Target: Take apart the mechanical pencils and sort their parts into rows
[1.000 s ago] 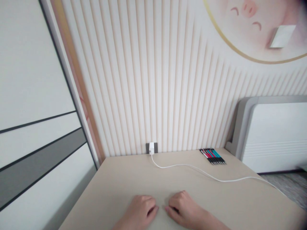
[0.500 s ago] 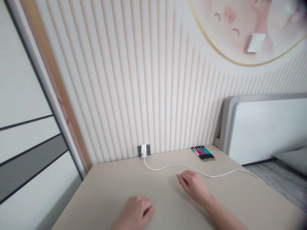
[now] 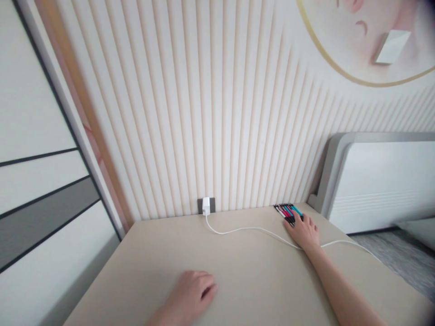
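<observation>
My right hand is stretched to the back right of the beige tabletop, over a row of slim pens. Its fingers are apart and reach onto the pens' near ends, partly hiding them. The pens lie side by side and show white, red, teal and black. No pen is seen lifted. Nearer to me, my left hand rests on the tabletop with its fingers curled in and the thumb close to them. Nothing shows in it.
A white charger sits in a dark wall socket. Its white cable runs right across the table and passes by my right wrist. A ribbed wall stands behind, a white cabinet left, a grey-white headboard right.
My right hand has moved from mid-table forward and right onto the pens, its fingers opening out. My left hand stays about where it was. The view has shifted slightly.
</observation>
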